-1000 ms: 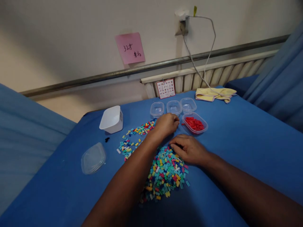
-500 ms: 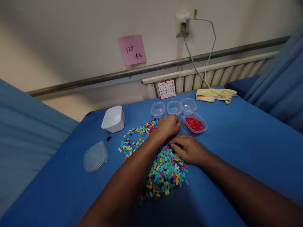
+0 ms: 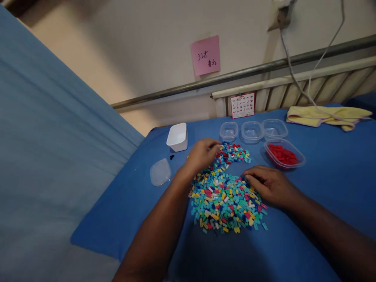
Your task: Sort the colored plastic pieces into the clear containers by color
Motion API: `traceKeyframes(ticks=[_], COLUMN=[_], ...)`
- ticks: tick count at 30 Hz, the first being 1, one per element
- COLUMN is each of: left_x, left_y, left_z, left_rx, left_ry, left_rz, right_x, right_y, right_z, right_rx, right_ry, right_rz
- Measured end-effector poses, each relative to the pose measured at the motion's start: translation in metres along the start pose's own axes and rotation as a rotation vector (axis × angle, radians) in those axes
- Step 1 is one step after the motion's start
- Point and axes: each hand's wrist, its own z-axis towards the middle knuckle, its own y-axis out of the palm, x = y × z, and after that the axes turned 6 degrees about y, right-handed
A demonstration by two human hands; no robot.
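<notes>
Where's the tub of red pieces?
Head view, right of centre: the tub of red pieces sits on the blue sheet, just beyond the right hand, in front of the rightmost back-row container.

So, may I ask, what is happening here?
Small coloured pieces lie spread on a blue surface. A person's left hand is over their far left part, the right hand at their right edge. I cannot tell whether either holds a piece. A clear tub of red pieces stands beyond the right hand, near three other clear tubs.
</notes>
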Motion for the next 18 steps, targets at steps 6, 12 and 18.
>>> traceKeyframes(ticks=[6,12,18], left_x=[-0.085,-0.076,-0.061], left_y=[-0.024,0.009,0.012], left_z=[-0.055,-0.068,-0.072], left_rx=[-0.011,-0.023,0.108], left_ry=[-0.233,-0.287,-0.208], left_rz=[0.108,-0.009,-0.058], right_x=[0.000,-0.001,-0.003], right_y=[0.000,-0.001,-0.002], right_z=[-0.001,-0.002,-0.002], right_rx=[-0.029,-0.051,-0.031], right_ry=[0.038,0.070,0.067], right_rz=[-0.009,-0.036,-0.040])
